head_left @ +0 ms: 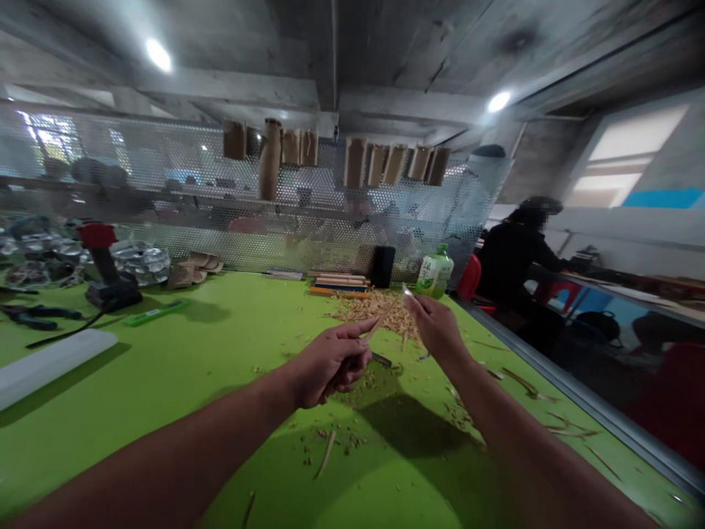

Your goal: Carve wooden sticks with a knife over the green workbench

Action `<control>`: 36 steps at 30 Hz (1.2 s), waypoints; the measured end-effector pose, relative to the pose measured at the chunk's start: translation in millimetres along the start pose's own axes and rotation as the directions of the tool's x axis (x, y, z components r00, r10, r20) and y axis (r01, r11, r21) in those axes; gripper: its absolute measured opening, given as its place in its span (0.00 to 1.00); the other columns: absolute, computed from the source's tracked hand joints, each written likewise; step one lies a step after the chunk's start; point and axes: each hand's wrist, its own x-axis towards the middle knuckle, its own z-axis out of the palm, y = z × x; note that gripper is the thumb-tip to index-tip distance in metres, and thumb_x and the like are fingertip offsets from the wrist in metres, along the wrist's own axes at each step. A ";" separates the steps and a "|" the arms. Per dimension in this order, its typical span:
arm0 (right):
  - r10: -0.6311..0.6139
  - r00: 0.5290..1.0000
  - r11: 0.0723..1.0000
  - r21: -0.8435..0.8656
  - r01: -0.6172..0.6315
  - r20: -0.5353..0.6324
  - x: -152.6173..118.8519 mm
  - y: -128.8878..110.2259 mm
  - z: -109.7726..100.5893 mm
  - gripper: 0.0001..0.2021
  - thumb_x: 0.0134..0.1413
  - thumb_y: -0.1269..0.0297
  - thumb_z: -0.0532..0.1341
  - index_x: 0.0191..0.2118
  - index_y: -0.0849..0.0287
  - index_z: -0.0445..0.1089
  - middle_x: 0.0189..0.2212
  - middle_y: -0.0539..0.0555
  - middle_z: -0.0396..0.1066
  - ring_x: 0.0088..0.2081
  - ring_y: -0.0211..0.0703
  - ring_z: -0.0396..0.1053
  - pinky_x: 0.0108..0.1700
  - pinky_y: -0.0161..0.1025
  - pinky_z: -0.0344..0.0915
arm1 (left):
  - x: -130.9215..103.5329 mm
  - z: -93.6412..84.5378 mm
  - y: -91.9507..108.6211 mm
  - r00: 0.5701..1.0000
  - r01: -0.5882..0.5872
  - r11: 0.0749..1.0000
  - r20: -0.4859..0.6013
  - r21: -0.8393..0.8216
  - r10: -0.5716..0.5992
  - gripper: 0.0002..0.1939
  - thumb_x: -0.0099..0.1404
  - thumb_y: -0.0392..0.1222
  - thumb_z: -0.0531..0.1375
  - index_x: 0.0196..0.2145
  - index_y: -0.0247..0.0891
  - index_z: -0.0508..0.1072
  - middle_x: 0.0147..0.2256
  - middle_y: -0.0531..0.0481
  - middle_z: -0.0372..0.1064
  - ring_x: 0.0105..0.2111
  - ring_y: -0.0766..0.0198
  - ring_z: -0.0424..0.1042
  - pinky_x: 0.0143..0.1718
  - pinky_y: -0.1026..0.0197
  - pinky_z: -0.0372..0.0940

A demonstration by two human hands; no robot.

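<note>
My left hand (pixel 335 364) is closed on a thin wooden strip (pixel 373 332) whose pointed end sticks up past the fingers. To its right, my right hand (pixel 438 323) is wrapped round a small tool with a pale, shiny tip (pixel 406 291); most of that tool is hidden in the fist. The strip and the tool tip are apart. Behind the hands lies a pile of wood shavings (pixel 388 308) on the green table (pixel 220 353). A dark, narrow object (pixel 381 359) rests on the table just beyond my left hand.
A green-labelled bottle (pixel 435 272), a black upright object (pixel 382 267) and stacked strips (pixel 338 284) stand behind the shavings. At left are a red-black power tool (pixel 104 268), pliers (pixel 38 316), a green cutter (pixel 158 312) and a white block (pixel 55 365). A person (pixel 512 253) sits at right.
</note>
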 end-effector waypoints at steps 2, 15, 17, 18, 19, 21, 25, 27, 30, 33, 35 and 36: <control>0.035 0.998 0.999 0.000 -0.035 -0.047 3.1 4.0 -2.3 0.23 0.58 0.46 0.51 0.19 0.57 0.54 0.16 0.47 0.53 0.22 0.36 0.51 0.25 0.36 0.45 | 0.2 -0.4 0.3 1.000 -0.007 1.000 -0.004 -0.012 0.007 0.32 0.65 0.35 0.55 0.66 0.42 0.53 0.25 0.57 0.59 0.16 0.76 0.53 0.15 0.72 0.47; -0.217 0.923 0.974 0.008 0.226 0.319 -33.8 -37.5 20.1 0.20 0.62 0.50 0.51 0.25 0.58 0.61 0.21 0.48 0.60 0.24 0.35 0.57 0.28 0.34 0.48 | 5.5 -1.0 2.8 0.988 -0.095 0.995 -0.125 -0.026 0.091 0.27 0.65 0.36 0.56 0.62 0.40 0.58 0.27 0.57 0.61 0.14 0.78 0.51 0.11 0.73 0.51; -0.210 0.931 0.975 -0.013 0.224 0.299 -33.2 -38.6 19.2 0.20 0.62 0.50 0.51 0.25 0.58 0.61 0.21 0.48 0.60 0.24 0.36 0.57 0.28 0.34 0.48 | 4.9 0.2 3.7 0.989 -0.085 0.996 -0.127 -0.024 0.081 0.27 0.65 0.36 0.56 0.61 0.39 0.58 0.26 0.58 0.60 0.13 0.78 0.50 0.11 0.73 0.50; -0.206 0.936 0.975 -0.021 0.222 0.285 -32.3 -38.8 18.1 0.20 0.62 0.50 0.50 0.25 0.58 0.60 0.21 0.48 0.60 0.24 0.36 0.57 0.28 0.34 0.48 | 4.4 0.8 4.2 0.989 -0.079 0.997 -0.124 -0.025 0.076 0.27 0.65 0.35 0.56 0.61 0.39 0.58 0.25 0.59 0.59 0.13 0.78 0.50 0.11 0.73 0.50; -0.205 0.940 0.975 -0.031 0.221 0.271 -31.3 -39.0 16.8 0.20 0.62 0.50 0.50 0.25 0.58 0.60 0.21 0.48 0.60 0.24 0.36 0.57 0.28 0.34 0.48 | 3.9 1.3 4.9 0.990 -0.073 0.997 -0.121 -0.026 0.070 0.28 0.65 0.35 0.55 0.62 0.38 0.58 0.25 0.59 0.59 0.13 0.78 0.50 0.11 0.73 0.50; -0.203 0.945 0.974 -0.050 0.222 0.256 -29.4 -39.2 14.5 0.20 0.62 0.50 0.50 0.24 0.58 0.60 0.21 0.49 0.60 0.24 0.36 0.56 0.28 0.34 0.47 | 3.0 1.9 6.0 0.992 -0.061 0.998 -0.114 -0.031 0.057 0.28 0.65 0.34 0.55 0.62 0.39 0.57 0.24 0.60 0.58 0.13 0.77 0.49 0.11 0.73 0.48; -0.184 0.948 0.977 -0.059 0.206 0.258 -28.1 -39.4 13.4 0.20 0.62 0.49 0.50 0.25 0.57 0.60 0.21 0.48 0.60 0.24 0.36 0.57 0.27 0.34 0.48 | 2.5 1.1 6.3 0.992 -0.053 0.998 -0.113 -0.033 0.049 0.29 0.66 0.34 0.54 0.63 0.40 0.56 0.23 0.60 0.57 0.13 0.77 0.48 0.11 0.73 0.47; -0.179 0.949 0.978 -0.055 0.200 0.259 -26.9 -37.6 13.7 0.20 0.62 0.49 0.50 0.25 0.57 0.60 0.21 0.48 0.60 0.24 0.36 0.57 0.27 0.34 0.48 | 2.6 -0.3 5.2 0.993 -0.050 0.999 -0.108 -0.021 0.048 0.29 0.66 0.34 0.54 0.64 0.40 0.55 0.23 0.60 0.57 0.13 0.77 0.48 0.11 0.73 0.47; -0.146 0.967 0.987 -0.031 0.155 0.209 -19.9 -28.1 12.2 0.20 0.61 0.49 0.51 0.24 0.57 0.59 0.20 0.47 0.59 0.24 0.36 0.56 0.27 0.34 0.48 | 2.3 -1.7 3.0 0.995 -0.046 0.999 -0.091 -0.015 0.044 0.31 0.65 0.36 0.55 0.65 0.41 0.54 0.24 0.59 0.57 0.14 0.77 0.49 0.12 0.73 0.47; -0.043 0.994 0.999 0.002 0.043 0.098 -7.4 -10.4 6.9 0.22 0.60 0.48 0.51 0.21 0.57 0.57 0.18 0.47 0.56 0.23 0.36 0.54 0.26 0.35 0.46 | 1.1 -1.2 1.6 0.997 -0.039 0.999 -0.061 -0.011 0.038 0.32 0.65 0.37 0.56 0.65 0.42 0.53 0.26 0.58 0.59 0.15 0.78 0.50 0.13 0.73 0.49; 0.036 0.999 0.999 0.028 -0.036 0.021 -0.3 0.3 2.6 0.23 0.59 0.47 0.51 0.20 0.57 0.56 0.16 0.47 0.54 0.22 0.36 0.53 0.25 0.35 0.46 | 0.6 -0.8 1.1 0.999 -0.037 0.999 -0.036 -0.016 0.036 0.33 0.65 0.37 0.56 0.65 0.42 0.53 0.26 0.58 0.59 0.15 0.78 0.51 0.13 0.72 0.49; 0.065 0.998 0.997 0.040 -0.065 -0.013 1.8 3.5 1.0 0.23 0.59 0.46 0.51 0.20 0.57 0.55 0.16 0.47 0.53 0.22 0.36 0.52 0.25 0.35 0.45 | 0.7 -0.8 1.0 0.999 -0.039 0.999 -0.027 -0.025 0.039 0.33 0.65 0.37 0.56 0.65 0.42 0.53 0.27 0.58 0.60 0.15 0.78 0.51 0.13 0.72 0.50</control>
